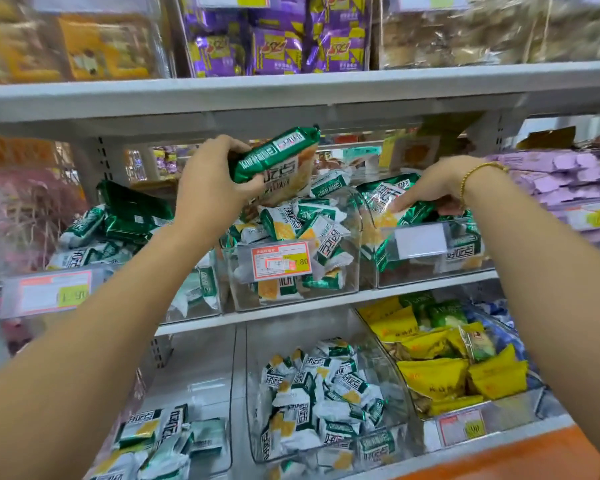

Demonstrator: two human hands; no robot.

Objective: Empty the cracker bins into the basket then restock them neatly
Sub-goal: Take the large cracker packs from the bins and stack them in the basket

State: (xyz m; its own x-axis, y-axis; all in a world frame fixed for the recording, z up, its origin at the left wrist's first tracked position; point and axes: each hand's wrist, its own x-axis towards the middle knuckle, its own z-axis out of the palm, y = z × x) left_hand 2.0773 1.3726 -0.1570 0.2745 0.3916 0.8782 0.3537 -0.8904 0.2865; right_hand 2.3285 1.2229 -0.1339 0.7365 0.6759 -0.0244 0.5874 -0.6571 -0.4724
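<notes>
My left hand [211, 183] grips a large green-and-white cracker pack [278, 160], held tilted above the middle clear bin [293, 271] on the middle shelf. That bin is heaped with small green-and-white cracker packets. My right hand [439, 187], with a gold bracelet on the wrist, reaches into the right clear bin [433, 251] and rests its fingers on the large cracker packs [392, 202] lying there. Whether it holds one I cannot tell. No basket is in view.
A left bin [45, 292] holds more green packs. Below, clear bins hold small cracker packets [326, 393] and yellow snack bags [440, 368]. Purple packs [278, 36] fill the top shelf, lilac packs [568, 178] the right. An orange edge [499, 459] shows at the bottom right.
</notes>
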